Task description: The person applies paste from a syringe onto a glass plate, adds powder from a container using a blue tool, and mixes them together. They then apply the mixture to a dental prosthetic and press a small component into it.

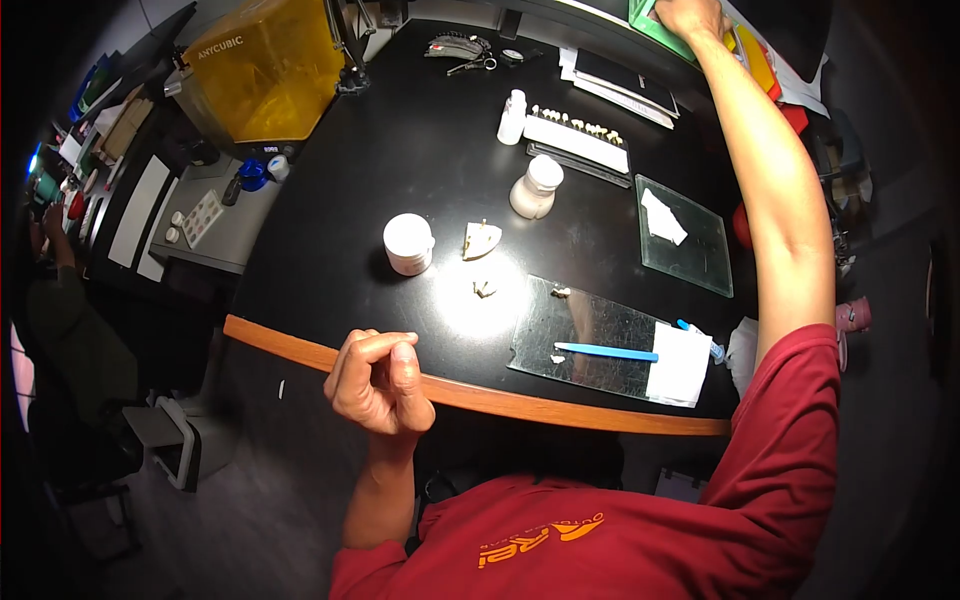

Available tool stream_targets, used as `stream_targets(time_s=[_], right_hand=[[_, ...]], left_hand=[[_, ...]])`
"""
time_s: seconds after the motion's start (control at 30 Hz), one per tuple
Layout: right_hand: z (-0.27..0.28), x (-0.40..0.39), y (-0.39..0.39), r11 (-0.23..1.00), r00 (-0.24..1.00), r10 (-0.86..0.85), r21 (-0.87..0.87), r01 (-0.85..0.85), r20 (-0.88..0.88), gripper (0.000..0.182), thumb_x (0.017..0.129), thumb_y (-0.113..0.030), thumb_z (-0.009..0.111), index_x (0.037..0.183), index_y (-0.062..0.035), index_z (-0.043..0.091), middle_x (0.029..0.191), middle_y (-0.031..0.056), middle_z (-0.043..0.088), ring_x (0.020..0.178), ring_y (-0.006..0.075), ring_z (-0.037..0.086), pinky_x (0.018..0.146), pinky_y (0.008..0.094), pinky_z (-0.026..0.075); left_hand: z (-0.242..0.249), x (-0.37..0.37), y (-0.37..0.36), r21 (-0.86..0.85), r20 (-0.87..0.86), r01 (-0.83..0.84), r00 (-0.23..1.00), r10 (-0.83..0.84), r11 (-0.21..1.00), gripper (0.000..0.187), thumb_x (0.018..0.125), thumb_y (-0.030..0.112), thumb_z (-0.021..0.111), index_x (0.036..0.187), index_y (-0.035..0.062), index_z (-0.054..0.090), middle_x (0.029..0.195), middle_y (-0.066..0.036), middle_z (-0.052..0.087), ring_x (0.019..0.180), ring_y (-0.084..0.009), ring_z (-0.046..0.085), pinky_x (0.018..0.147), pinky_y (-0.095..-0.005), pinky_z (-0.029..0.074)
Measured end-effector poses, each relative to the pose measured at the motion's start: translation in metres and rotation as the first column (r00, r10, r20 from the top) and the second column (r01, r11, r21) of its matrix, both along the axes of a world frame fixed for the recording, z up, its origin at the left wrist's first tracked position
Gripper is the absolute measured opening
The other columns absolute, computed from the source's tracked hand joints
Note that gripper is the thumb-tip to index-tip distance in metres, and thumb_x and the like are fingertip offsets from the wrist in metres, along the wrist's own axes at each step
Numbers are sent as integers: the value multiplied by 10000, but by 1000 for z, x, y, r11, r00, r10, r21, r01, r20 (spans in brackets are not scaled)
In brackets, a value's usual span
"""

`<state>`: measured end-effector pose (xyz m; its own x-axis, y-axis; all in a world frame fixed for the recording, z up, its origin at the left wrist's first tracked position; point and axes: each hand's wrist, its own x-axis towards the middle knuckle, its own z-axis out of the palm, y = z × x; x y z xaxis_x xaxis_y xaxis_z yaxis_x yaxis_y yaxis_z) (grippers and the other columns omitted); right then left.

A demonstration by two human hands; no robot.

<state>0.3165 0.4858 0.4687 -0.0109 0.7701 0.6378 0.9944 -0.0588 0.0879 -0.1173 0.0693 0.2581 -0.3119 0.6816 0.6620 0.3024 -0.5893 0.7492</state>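
Black tabletop [400, 150] with an orange front edge; its far side runs into dark shadow and detail there is lost. Left of the left hand, a yellow translucent cover [265, 70] reads "ANYCUBIC"; its top is cut off by the frame. Orange print on the red shirt [560, 535] appears upside down and is only partly legible.

Right arm is stretched fully forward and up; the right hand [690, 18] rests on a green box [655, 25] at the far edge of the tabletop. The fingers are cut off by the frame, so whether they grip the box or only touch it cannot be told.

Left hand [380, 380] hovers just in front of the tabletop's near edge, elbow bent, fingers curled into a loose fist with the thumb laid against the forefinger. Whether anything small sits inside the fist cannot be seen.

Right of the left hand, a glass slab [590, 330] lies on the tabletop with a blue-handled tool [605, 352] on it and a white paper square [680, 365] over its right end. A second glass slab [690, 240] lies beyond, bearing a white scrap.

Just beyond the left hand: a white jar [409, 243], a pale wedge-shaped piece [481, 240] and small fragments [484, 290] in a glare patch, too small to identify. Farther on, a white bottle [535, 187] and a row of tooth shade tabs [580, 130].
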Motion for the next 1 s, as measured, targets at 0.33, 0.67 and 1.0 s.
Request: stream_targets(time_s=[0.33, 0.67, 1.0], right_hand=[[5, -10, -8, 1000, 998, 25, -11, -24, 50, 274, 903, -106, 817, 1168, -44, 784, 1132, 111, 776, 1033, 187, 741, 912, 318, 566], [15, -20, -57, 994, 986, 90, 43, -97, 142, 276, 898, -106, 818, 1164, -38, 783, 1142, 115, 774, 1058, 198, 739, 935, 324, 560], [-7, -53, -260, 854, 871, 471, 175, -490, 144, 221, 874, -67, 824, 1085, -10, 788, 1063, 124, 776, 1018, 231, 745, 929, 347, 560]], left_hand=[[1, 0, 0, 7, -21, -24, 999, 24, 1000, 82, 890, 6, 628, 825, -12, 676, 623, -27, 563, 493, -68, 457, 464, -239, 302], [3, -1, -1, -39, -72, 3, 997, -6, 999, 119, 926, -4, 592, 836, -22, 667, 687, -16, 572, 535, -34, 431, 499, -230, 276], [-3, -1, 2, -86, 3, 56, 998, -56, 995, 112, 900, 13, 684, 792, 17, 657, 643, 19, 489, 523, -40, 351, 482, -248, 245]])
